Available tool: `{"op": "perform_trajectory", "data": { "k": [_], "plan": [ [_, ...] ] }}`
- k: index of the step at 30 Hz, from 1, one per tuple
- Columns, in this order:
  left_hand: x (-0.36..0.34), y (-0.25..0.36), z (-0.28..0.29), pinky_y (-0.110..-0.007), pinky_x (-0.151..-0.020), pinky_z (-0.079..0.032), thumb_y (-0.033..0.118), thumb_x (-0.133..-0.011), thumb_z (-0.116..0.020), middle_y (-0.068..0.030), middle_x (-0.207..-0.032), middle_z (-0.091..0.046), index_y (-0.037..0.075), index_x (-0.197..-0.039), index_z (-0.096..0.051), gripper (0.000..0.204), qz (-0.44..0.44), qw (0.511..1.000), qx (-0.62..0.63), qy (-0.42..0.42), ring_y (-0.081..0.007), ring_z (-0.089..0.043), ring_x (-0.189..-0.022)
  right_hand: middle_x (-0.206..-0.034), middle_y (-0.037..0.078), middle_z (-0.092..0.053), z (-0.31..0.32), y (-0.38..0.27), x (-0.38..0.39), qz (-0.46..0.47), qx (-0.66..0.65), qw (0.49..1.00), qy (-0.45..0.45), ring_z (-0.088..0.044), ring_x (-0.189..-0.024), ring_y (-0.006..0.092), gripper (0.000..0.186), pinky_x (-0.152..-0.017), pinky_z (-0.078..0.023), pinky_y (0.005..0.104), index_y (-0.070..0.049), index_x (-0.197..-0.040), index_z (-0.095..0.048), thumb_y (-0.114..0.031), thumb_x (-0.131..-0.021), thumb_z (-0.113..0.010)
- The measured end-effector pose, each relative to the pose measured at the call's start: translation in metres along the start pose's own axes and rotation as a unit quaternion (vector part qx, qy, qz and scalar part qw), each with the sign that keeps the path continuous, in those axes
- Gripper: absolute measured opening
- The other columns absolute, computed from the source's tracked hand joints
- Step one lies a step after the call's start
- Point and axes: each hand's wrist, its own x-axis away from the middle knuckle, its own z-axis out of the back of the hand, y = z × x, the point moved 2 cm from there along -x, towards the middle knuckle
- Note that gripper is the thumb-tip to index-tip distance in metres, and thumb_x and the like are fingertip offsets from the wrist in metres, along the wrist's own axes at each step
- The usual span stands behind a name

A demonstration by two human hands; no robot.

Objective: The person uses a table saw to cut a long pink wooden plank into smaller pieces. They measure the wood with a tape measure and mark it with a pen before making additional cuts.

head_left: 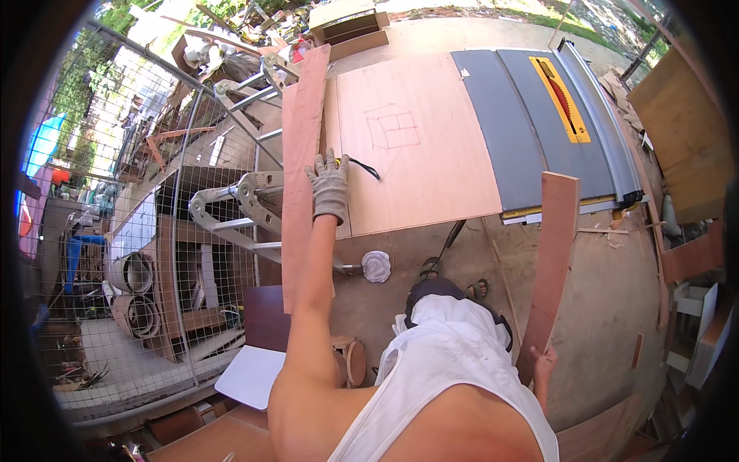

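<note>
My left hand [331, 192], in a grey knitted glove, reaches far forward with its fingers spread. It lies at the edge of a long reddish wooden board [302, 131] on the left side of the worktop. Beside its fingertips is a small yellow and black item, mostly hidden, with a black strap [366, 168] trailing onto a pale plywood sheet [431, 185]. A hand-drawn box shows on that sheet. My bare right hand [545, 362], low on the right, is closed around the lower part of another long wooden board [556, 254], which slants up toward the table saw.
Right of the plywood is a grey table saw [500, 123] with a red blade [560, 100] in a yellow insert and a rail alongside. A folding ladder [239, 196] and wire mesh fence [177, 231] stand left. A white round object [376, 266] sits below the worktop.
</note>
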Motion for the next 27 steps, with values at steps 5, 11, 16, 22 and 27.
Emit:
{"op": "perform_trajectory", "data": {
  "k": [5, 11, 16, 22, 27],
  "plan": [
    [-0.050, -0.026, -0.020, -0.050, -0.099, -0.034, 0.020, -0.087, -0.050, -0.0092, -0.139, -0.048, 0.023, -0.136, -0.048, 0.049, -0.052, 0.997, 0.007, 0.053, -0.0296, -0.050, -0.118, -0.081, 0.010, -0.067, -0.011, 0.011, 0.002, 0.003, 0.037, 0.999, 0.028, -0.058, -0.070, 0.0174, 0.024, -0.066, -0.047, 0.0325, 0.006, -0.087, -0.063, -0.005, -0.069, -0.076],
    [-0.114, -0.029, -0.021, -0.049, -0.095, -0.037, 0.025, -0.088, -0.051, -0.0099, -0.136, -0.050, 0.019, -0.134, -0.049, 0.046, -0.011, 0.993, -0.016, 0.121, -0.0287, -0.052, -0.115, -0.079, 0.010, -0.067, -0.057, -0.005, 0.018, -0.015, -0.027, 0.999, 0.012, -0.057, -0.071, 0.0170, 0.026, -0.067, -0.047, 0.0329, 0.005, -0.088, -0.064, -0.005, -0.068, -0.076],
    [-0.081, 0.001, 0.030, -0.045, -0.097, -0.041, 0.029, -0.084, -0.060, -0.0159, -0.130, -0.054, 0.004, -0.130, -0.051, 0.053, -0.133, 0.978, 0.137, 0.088, -0.0319, -0.054, -0.114, -0.084, 0.009, -0.068, -0.077, -0.028, 0.033, -0.014, 0.035, 0.998, 0.042, -0.059, -0.076, 0.0166, 0.027, -0.070, -0.048, 0.0316, 0.005, -0.093, -0.065, -0.003, -0.068, -0.075],
    [0.080, 0.009, 0.173, -0.038, -0.081, -0.050, 0.031, -0.084, -0.059, -0.0104, -0.091, -0.068, 0.004, -0.093, -0.070, 0.030, -0.525, 0.683, 0.265, -0.433, -0.0274, -0.064, -0.089, -0.087, 0.010, -0.069, -0.087, -0.004, 0.045, -0.034, -0.008, 0.997, 0.066, -0.060, -0.076, 0.0177, 0.029, -0.072, -0.048, 0.0322, 0.006, -0.094, -0.065, -0.004, -0.069, -0.076],
    [0.130, -0.007, 0.218, -0.040, -0.088, -0.046, 0.035, -0.085, -0.058, -0.0091, -0.094, -0.065, 0.009, -0.093, -0.066, 0.028, -0.596, 0.645, 0.184, -0.442, -0.0266, -0.061, -0.098, -0.088, 0.011, -0.069, -0.091, 0.004, 0.035, -0.059, -0.012, 0.996, 0.061, -0.060, -0.077, 0.0183, 0.030, -0.073, -0.048, 0.0329, 0.007, -0.097, -0.065, -0.004, -0.070, -0.075]
  ]
}}
